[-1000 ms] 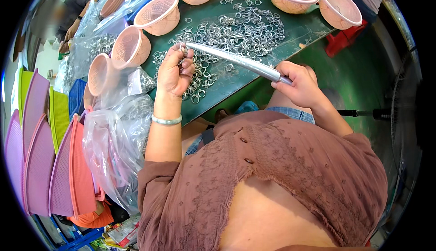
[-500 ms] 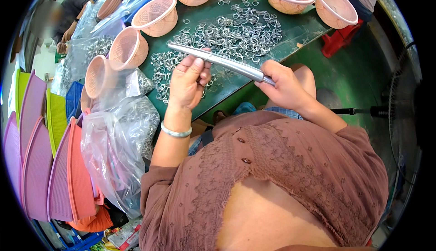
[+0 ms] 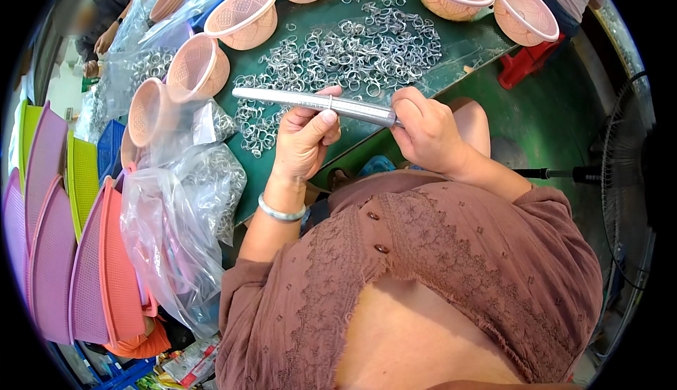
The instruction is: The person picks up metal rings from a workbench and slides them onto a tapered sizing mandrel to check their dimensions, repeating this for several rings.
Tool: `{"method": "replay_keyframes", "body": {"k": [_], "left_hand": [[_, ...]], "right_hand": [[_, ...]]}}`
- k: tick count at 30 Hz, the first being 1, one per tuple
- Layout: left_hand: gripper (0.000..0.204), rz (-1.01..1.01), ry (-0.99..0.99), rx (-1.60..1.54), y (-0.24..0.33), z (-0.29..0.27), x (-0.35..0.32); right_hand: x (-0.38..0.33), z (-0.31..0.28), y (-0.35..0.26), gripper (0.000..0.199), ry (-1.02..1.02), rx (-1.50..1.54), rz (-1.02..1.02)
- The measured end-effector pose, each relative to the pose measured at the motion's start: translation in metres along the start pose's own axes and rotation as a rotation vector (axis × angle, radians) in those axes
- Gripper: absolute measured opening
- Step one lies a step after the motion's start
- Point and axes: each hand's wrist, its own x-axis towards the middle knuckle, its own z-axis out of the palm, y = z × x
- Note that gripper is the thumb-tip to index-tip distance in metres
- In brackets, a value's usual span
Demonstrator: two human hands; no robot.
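A silver tapered ring mandrel (image 3: 363,108) lies across in front of me above the table edge, its thin end to the left. My right hand (image 3: 431,135) is closed round its thick end at the handle. Thumb and fingers of my left hand (image 3: 302,140) pinch a thin silver ring (image 3: 331,101) that sits around the mandrel near its middle. Behind the mandrel, a wide heap of silver rings (image 3: 360,50) covers part of the green table (image 3: 321,17). The left fingertips behind the mandrel are partly hidden.
Pink baskets (image 3: 243,20) stand in an arc along the table's far and left sides. Clear bags of rings (image 3: 211,178) and stacked coloured baskets (image 3: 53,249) are at left. A red stool (image 3: 525,62) and a fan (image 3: 624,185) stand right. Another person's hand (image 3: 106,41) shows far left.
The mandrel has turned nearer to level, its thin end moving left and down. My left hand has shifted slightly right and down. My right hand has moved a little left, still holding the handle.
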Motion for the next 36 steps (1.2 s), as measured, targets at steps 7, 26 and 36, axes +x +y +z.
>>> {"method": "replay_keyframes", "body": {"k": [7, 26, 36], "left_hand": [[0.035, -0.005, -0.015, 0.002, -0.001, -0.002, 0.0], [0.023, 0.119, 0.261, -0.056, 0.018, 0.003, 0.035], [0.034, -0.07, -0.134, -0.047, 0.031, 0.057, 0.118]], "right_hand": [[-0.001, 0.001, 0.0, 0.015, 0.008, -0.049, -0.018], [-0.015, -0.025, 0.018, 0.019, 0.012, -0.013, 0.127], [-0.059, -0.071, 0.051, 0.019, 0.148, 0.117, 0.384]]}}
